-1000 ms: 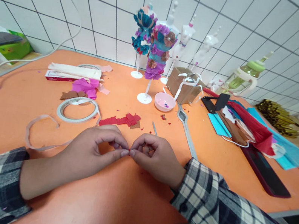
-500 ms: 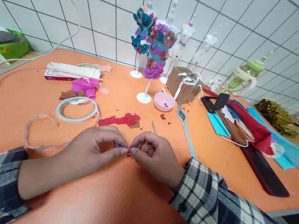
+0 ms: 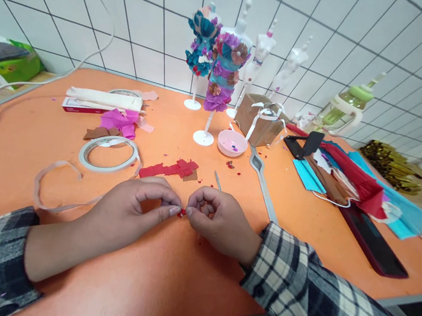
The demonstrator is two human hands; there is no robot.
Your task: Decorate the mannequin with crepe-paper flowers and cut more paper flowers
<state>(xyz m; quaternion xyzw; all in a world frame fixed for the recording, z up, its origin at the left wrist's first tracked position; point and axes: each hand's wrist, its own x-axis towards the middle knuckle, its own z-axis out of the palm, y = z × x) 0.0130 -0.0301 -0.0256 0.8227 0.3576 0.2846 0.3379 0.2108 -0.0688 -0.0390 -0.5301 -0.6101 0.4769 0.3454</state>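
Note:
A tiny scrap of red crepe paper [image 3: 182, 212] is pinched between the fingertips of both hands, just above the orange table. My left hand [image 3: 141, 203] is closed on its left side, thumb against forefinger. My right hand [image 3: 221, 216] grips its right side in the same way, with the other fingers curled in. Beyond my hands lie red crepe paper pieces [image 3: 164, 170], partly over a brown scrap [image 3: 190, 176]. A thin pointed metal piece [image 3: 217, 179] rests behind my right hand. Small red bits are scattered nearby.
A tape roll [image 3: 84, 154] with a loose curled strip lies left. At the back stand a dress form in purple and blue paper [image 3: 223, 74], several others and a pink bowl [image 3: 231, 148]. Right are metal tweezers [image 3: 264, 188], a phone [image 3: 377, 242], paper sheets and a bottle [image 3: 342, 112].
My fingertips have parted slightly, the right hand shifting a little right. More of the red scrap shows between them.

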